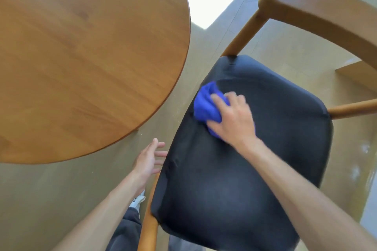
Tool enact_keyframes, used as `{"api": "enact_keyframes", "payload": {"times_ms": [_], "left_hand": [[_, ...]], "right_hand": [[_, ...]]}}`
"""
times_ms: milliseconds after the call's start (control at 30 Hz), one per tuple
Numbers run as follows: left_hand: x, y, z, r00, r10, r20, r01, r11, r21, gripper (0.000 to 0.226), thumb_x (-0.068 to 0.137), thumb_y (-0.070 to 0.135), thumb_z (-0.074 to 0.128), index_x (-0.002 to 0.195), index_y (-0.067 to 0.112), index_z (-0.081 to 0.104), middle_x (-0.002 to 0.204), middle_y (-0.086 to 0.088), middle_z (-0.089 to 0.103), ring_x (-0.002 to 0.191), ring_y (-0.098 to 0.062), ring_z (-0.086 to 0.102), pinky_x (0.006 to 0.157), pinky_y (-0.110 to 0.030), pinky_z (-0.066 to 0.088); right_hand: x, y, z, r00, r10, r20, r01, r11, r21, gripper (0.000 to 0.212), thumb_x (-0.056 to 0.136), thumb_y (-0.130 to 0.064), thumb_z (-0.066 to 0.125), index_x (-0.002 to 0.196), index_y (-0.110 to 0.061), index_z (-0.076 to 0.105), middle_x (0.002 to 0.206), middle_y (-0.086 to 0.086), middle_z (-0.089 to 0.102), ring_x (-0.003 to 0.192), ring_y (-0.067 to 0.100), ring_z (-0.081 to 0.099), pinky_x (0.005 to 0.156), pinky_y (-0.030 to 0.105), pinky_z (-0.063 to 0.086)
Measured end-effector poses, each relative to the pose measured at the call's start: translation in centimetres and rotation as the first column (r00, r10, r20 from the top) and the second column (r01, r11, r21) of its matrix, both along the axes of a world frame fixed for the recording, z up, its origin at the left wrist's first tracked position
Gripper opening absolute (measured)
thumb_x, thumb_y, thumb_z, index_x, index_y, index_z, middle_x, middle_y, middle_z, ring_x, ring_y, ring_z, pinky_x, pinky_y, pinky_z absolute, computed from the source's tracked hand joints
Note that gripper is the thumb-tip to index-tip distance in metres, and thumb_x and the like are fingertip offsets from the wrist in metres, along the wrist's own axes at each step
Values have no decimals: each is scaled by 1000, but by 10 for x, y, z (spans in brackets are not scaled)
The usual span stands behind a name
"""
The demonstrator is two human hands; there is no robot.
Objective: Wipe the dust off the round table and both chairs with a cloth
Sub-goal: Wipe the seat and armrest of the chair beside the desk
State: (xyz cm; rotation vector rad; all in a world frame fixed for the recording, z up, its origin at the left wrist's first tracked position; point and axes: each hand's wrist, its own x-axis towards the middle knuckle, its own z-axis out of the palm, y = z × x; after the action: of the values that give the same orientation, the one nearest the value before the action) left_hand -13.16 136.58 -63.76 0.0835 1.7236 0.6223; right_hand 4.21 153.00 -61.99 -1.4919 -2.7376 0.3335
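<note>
The right hand [231, 117] is pressing a bunched blue cloth [206, 106] onto the far left part of the chair's [306, 12] black seat [255, 169], fingers spread and curling over it. The left hand [150, 159] is hovering just left of the seat's edge, fingers loosely extended and holding nothing. The round table [81, 57] is standing to the left, apart from the chair.

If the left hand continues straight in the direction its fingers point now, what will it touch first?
Most likely the chair's black seat cushion. The left hand is open, its fingers pointing right at the cushion's near left edge, almost touching it. Depth is unclear, so the fingers might pass just above that edge.
</note>
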Motion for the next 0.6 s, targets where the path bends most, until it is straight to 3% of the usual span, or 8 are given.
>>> {"api": "enact_keyframes", "payload": {"times_ms": [133, 200, 300, 367, 467, 600], "left_hand": [[-5, -3, -7, 1000, 2, 17, -2, 1000, 4, 43, 103, 43, 25, 114, 20, 60, 107, -4, 68, 97, -23, 63, 89, -40, 49], [-8, -5, -10, 999, 7, 33, -8, 1000, 3, 44, 103, 43, 25, 113, 20, 61, 106, -4, 69, 97, -22, 64, 89, -41, 50], [-14, -10, -10, 998, 21, 64, -20, 1000, -17, 45, 103, 44, 24, 114, 20, 60, 107, -6, 70, 97, -22, 66, 88, -40, 50], [-18, -16, -9, 997, 30, 74, -27, 999, -42, 46, 103, 44, 24, 117, 19, 60, 110, -7, 68, 98, -23, 66, 87, -41, 51], [-23, -23, -5, 996, 39, 82, -34, 998, -61, 46, 102, 45, 24, 119, 19, 59, 114, -7, 66, 103, -23, 64, 92, -45, 50], [-28, -19, 0, 996, 56, 72, -52, 998, -46, 48, 102, 45, 24, 126, 18, 56, 122, -6, 62, 111, -22, 59, 97, -45, 46]], "right_hand": [[-27, 101, -5, 958, -286, 33, 284, 957, 53, 57, 82, -38, 61, 134, -19, 47, 128, 16, 46, 107, 39, 46, 83, 44, 41], [-42, 117, -10, 954, -296, 35, 295, 954, 45, 57, 82, -43, 60, 133, -21, 44, 131, 15, 42, 110, 41, 45, 87, 46, 41], [-58, 101, -20, 965, -195, 177, 188, 981, 54, 64, 80, -53, 59, 135, -26, 39, 136, 14, 37, 121, 44, 37, 91, 53, 41], [-65, 104, -20, 955, -182, 234, 181, 983, 23, 63, 79, -53, 60, 134, -26, 42, 132, 14, 39, 122, 45, 36, 89, 53, 42], [-74, 111, -15, 943, -183, 278, 202, 979, -39, 57, 78, -49, 62, 127, -23, 50, 123, 13, 45, 115, 43, 41, 77, 41, 39], [-89, 55, -15, 956, -79, 282, 91, 995, -33, 48, 74, -44, 64, 116, -22, 57, 116, 10, 48, 106, 39, 44, 66, 36, 38]]}}
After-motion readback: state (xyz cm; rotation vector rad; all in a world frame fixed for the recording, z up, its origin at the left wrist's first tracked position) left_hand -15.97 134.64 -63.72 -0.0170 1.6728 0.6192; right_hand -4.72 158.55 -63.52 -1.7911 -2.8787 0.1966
